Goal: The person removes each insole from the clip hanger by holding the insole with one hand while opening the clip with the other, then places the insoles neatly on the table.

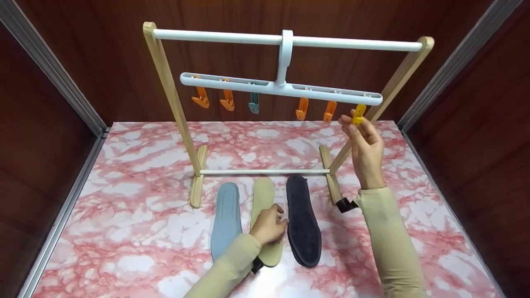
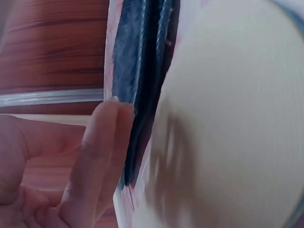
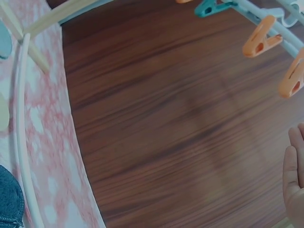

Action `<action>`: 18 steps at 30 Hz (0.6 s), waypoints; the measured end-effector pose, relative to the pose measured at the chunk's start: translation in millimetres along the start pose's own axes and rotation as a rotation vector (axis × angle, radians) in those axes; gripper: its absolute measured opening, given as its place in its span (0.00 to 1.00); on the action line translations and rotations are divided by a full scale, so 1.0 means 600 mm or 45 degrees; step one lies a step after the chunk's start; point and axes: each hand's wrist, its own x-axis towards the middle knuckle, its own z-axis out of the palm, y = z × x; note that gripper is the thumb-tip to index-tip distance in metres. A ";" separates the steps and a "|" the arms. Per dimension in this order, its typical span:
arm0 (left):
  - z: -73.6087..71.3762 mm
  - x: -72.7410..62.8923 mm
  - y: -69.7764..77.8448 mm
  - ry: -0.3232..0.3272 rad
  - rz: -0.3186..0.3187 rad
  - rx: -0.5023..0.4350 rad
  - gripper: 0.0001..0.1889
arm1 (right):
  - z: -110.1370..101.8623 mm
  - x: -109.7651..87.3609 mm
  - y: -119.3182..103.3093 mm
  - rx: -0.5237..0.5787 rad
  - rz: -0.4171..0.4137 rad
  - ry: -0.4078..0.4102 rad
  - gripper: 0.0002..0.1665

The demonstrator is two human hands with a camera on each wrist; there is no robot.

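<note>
beige foam insole [image 1: 265, 215] on pink marbled counter [image 1: 124, 215] gripped by left hand [image 1: 269, 227]; right hand [image 1: 364, 145] pinches yellow plastic clip [image 1: 358, 114]; next, likely lift insole to clip.

No text, label, brand, number or sign can be read in any view.

Three insoles on desk [image 1: 124, 174]: one blue insole [image 1: 225, 219], one beige insole [image 1: 265, 198], one dark grey insole [image 1: 303, 225].

Six clips on white clip hanger [image 1: 281, 89]: four orange clips [image 1: 201, 99], one teal clip [image 1: 254, 103], one yellow clip [image 1: 358, 114].

One wooden rack [image 1: 169, 95], one white top rail [image 1: 223, 37].

Two hands: left hand [image 1: 268, 225], right hand [image 1: 366, 151].
</note>
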 end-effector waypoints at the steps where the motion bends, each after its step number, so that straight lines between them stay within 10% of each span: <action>1: -0.004 -0.001 0.000 0.000 -0.005 -0.031 0.10 | -0.001 0.000 0.001 -0.001 0.001 -0.002 0.18; 18: -0.082 -0.003 -0.007 0.217 0.111 -0.037 0.06 | -0.030 -0.037 0.028 -0.139 0.133 -0.014 0.20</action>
